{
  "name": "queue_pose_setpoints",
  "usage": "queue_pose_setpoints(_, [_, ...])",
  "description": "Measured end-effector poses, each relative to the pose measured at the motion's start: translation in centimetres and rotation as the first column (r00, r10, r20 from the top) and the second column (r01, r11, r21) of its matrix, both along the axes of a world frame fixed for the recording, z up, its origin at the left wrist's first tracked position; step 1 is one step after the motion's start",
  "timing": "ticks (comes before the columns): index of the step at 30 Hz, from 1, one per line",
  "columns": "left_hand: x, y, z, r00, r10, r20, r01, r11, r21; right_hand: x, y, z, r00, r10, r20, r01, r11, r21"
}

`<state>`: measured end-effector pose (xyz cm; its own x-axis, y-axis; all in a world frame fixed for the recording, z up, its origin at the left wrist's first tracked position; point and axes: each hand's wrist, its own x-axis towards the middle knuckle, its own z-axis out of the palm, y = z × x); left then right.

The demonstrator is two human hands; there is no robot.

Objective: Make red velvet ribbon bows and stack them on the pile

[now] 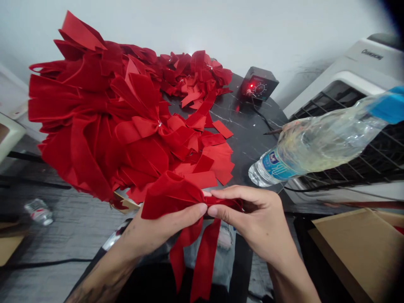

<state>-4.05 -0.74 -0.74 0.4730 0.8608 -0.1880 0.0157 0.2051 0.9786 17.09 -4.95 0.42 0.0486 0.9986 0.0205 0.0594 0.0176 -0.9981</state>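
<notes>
A: ok, what's nearest the camera?

B: Two red tails (205, 261) dangling off a red bow (173, 198). The bow's up in both hands, just this side of the bench (232, 113).

A: And the grip?

B: Clamped on the bow, both sides. Left hand (176, 221) has its thumb on the cinched middle, fingers mostly hidden behind the fabric. Right hand (252, 214) pinches just right of that, thumb and forefinger.

A: Which hand's closer to the middle then?

B: Honestly a tie, the thumb tips nearly meet there. Long axis runs side to side, hand to hand; big loop fans out over the left, the right part's half hidden by fingers. Tails drop between the wrists.

A: Further out?

B: Big pile of red bows (85, 101) on the left, crumpled bottle (318, 143) on the right. Past those, a black box (260, 84) with a red light, then the wall (252, 29).
</notes>
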Motion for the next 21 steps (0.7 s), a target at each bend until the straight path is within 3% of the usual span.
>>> queue_pose_setpoints(5, [-0.2,0.3,-0.2,0.999,0.027,-0.047,-0.026,0.999,0.029,0.1,0.0,0.0,0.992,-0.030,0.123,0.019,0.996,0.087])
queue_pose_setpoints(9, [-0.2,0.9,0.5,0.992,-0.046,-0.116,0.053,0.997,0.061,0.1,-0.1,0.2,0.984,0.004,0.176,-0.031,0.988,0.149])
queue_pose_setpoints(11, [0.0,1.1,0.7,0.992,-0.049,-0.115,0.057,0.996,0.066,0.0,0.0,0.2,0.977,-0.005,0.213,-0.028,0.988,0.152])
queue_pose_setpoints(16, [0.6,1.1,0.2,0.995,0.097,-0.027,-0.098,0.995,-0.026,-0.2,0.3,0.3,0.967,-0.015,0.256,-0.020,0.991,0.134])
queue_pose_setpoints(21, [0.9,1.3,-0.5,0.998,0.061,0.006,-0.061,0.998,-0.023,0.1,0.7,0.7,0.967,0.034,0.251,-0.061,0.993,0.098])
